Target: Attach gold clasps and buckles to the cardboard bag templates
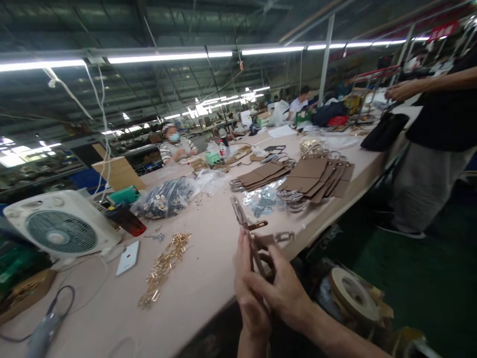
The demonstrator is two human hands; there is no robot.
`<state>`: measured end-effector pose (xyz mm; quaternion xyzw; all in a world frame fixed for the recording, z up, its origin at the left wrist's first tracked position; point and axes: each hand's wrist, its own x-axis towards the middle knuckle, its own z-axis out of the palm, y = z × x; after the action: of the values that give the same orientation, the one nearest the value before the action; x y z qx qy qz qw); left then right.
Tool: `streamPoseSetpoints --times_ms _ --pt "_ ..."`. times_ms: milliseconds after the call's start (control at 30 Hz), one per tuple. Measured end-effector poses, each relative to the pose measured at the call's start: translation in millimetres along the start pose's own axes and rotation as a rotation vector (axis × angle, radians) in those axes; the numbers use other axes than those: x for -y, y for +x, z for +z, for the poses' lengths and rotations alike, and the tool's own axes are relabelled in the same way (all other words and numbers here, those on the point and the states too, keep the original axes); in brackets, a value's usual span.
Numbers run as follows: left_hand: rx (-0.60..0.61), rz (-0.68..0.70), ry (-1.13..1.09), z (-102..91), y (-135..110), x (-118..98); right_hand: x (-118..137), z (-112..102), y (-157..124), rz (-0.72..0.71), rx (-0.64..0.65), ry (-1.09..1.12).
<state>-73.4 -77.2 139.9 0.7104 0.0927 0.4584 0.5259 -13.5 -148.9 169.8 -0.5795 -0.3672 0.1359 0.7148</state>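
Note:
Both my hands meet at the bottom centre, just off the table's near edge. My left hand [248, 286] is closed round a brown leather strap piece [261, 246] that carries metal clasps. My right hand [285, 288] pinches the same piece from the right side, its fingers wrapped over it. A thin metal-tipped strip [238, 211] rises from my hands, with a gold clasp sticking out to the right. On the long pale table [208, 278] lie a row of gold clasps [164, 266], stacks of brown leather pieces [316, 179] and small clear bags of hardware [264, 201].
A white box fan [61, 226], a phone [127, 257] and a dark red cup [128, 219] sit at the left. A bag of dark parts [167, 198] lies mid-table. One person sits at the far side; another stands at the right edge. Tape rolls [352, 293] lie below the table.

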Motion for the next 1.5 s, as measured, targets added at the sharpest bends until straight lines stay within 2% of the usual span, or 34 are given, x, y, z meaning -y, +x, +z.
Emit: streamPoseSetpoints --times_ms 100,167,233,300,367,400,467,533,600,700,833,1000,1133,1267,1500 --pt "0.071 0.02 -0.198 29.0 1 -1 8 -31 13 0.096 -0.132 0.109" --pt "0.127 -0.009 -0.253 43.0 3 -4 9 -54 20 0.124 -0.192 0.199" --pt "0.065 -0.023 -0.199 46.0 9 -5 9 -73 25 0.161 -0.231 0.326" --pt "-0.139 -0.044 -0.06 35.3 21 -2 8 -89 27 0.233 -0.254 0.454" --pt "-0.308 -0.168 0.076 12.6 34 4 6 -101 29 0.326 -0.261 0.535" --pt "-0.307 -0.277 0.099 -1.2 39 7 4 -104 30 0.374 -0.252 0.55" --pt "-0.081 -0.534 -0.083 -28.3 42 12 -2 -107 34 0.45 -0.214 0.546" --pt "0.112 -0.748 -0.388 -48.2 37 14 -11 -104 39 0.512 -0.154 0.531" --pt "0.156 -0.869 -0.613 -58.2 27 12 -23 -96 44 0.579 -0.09 0.527" --pt "0.05 -0.873 -0.748 -61.6 16 7 -46 -81 50 0.687 -0.032 0.533" --pt "-0.161 -0.698 -0.755 -68.0 14 13 -80 -61 57 0.727 0.02 0.536" --pt "-0.439 -0.524 -0.435 -88.5 9 53 -123 -31 72 0.614 0.065 0.418" --pt "-0.571 -0.476 -0.058 -105.5 0 88 -156 -6 82 0.452 0.021 0.185" --pt "-0.572 -0.482 0.304 -115.0 -3 102 -175 11 84 0.327 -0.016 -0.065" --pt "-0.505 -0.464 0.59 -120.4 -1 115 -175 15 83 0.178 0.071 -0.519"
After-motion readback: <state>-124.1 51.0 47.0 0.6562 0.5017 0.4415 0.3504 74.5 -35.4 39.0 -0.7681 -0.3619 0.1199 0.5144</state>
